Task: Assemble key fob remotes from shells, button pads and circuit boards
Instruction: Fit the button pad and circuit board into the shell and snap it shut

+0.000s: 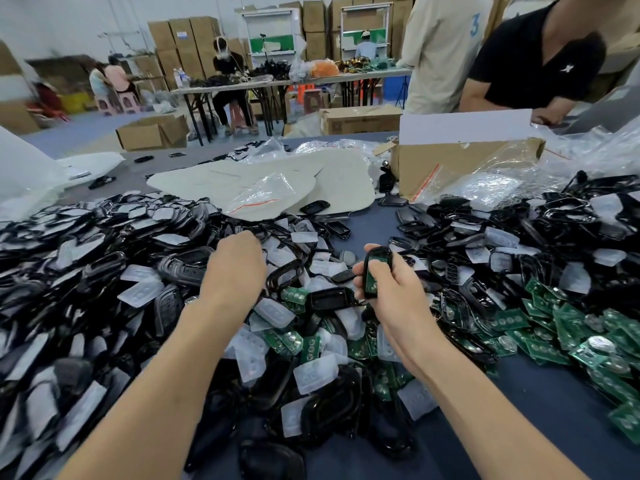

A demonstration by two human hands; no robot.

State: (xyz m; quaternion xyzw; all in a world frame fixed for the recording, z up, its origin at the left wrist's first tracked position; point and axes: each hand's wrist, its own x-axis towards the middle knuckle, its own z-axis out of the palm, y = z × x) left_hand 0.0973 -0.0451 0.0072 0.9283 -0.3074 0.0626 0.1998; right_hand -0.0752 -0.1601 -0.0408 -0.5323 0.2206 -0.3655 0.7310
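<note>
While the right hand [394,292] grips a black shell [379,252] with a green board [373,262] inside, the left hand [235,265] rests on the pile [180,265] — fingers hidden, grip unclear.

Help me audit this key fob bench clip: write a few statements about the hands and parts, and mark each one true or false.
1. The right hand holds a black shell with a green circuit board in it. True.
2. The left hand holds a screwdriver. False: it reaches into the pile of parts, and no tool shows.
3. Loose circuit boards are heaped to the right of the right hand. True.
4. The cardboard box stands at the far left of the table. False: it stands at the far right.
5. Translucent button pads lie mixed into the pile of parts. True.
</note>
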